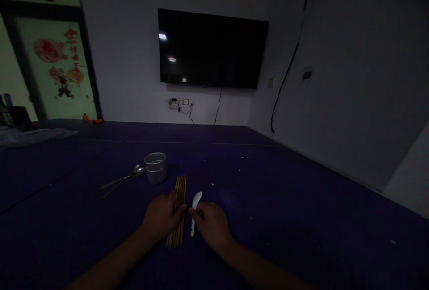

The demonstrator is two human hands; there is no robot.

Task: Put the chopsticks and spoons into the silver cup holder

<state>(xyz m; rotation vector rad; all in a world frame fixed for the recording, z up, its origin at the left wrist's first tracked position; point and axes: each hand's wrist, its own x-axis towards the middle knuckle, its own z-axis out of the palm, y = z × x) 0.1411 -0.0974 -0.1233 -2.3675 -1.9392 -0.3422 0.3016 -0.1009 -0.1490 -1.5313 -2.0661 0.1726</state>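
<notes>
A bundle of wooden chopsticks (181, 191) lies on the dark blue surface in front of me. My left hand (162, 215) is closed over its left side, the thumb reaching across to the right edge. Just right of the bundle, my right hand (212, 224) pinches a white spoon (197, 198) at its handle, bowl end pointing away from me. Farther off to the left stands a grey cup (156, 174) with small holes low on its side. Metal spoons (136, 171) lie beside it, their bowls near the cup and handles crossing.
Small white scraps (212, 184) are scattered over the blue surface (284, 200). A wall-mounted television (212, 48) hangs beyond, above sockets and cables. At far left lie clear plastic sheeting (36, 136) and small orange objects (97, 121). A black cable (287, 71) runs down the right wall.
</notes>
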